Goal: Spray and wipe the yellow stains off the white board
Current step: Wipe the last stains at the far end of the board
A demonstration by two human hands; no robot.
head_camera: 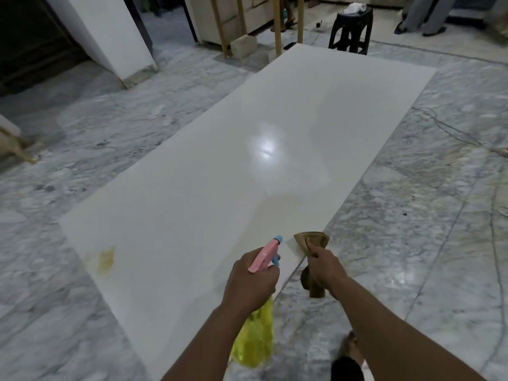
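Board [247, 149] near corner cut off; bottle [257, 336] neck hidden (left hand [251, 281]).

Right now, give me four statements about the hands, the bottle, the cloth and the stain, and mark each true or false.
1. The left hand holds a spray bottle with a pink head and yellow body. True.
2. The right hand is empty. False: it grips a brown cloth, pressed at the right edge of the white board.
3. A yellow stain shows near the board's near left corner. True.
4. The cloth is wiping directly over that stain. False: the cloth is at the opposite side of the board, well apart from it.
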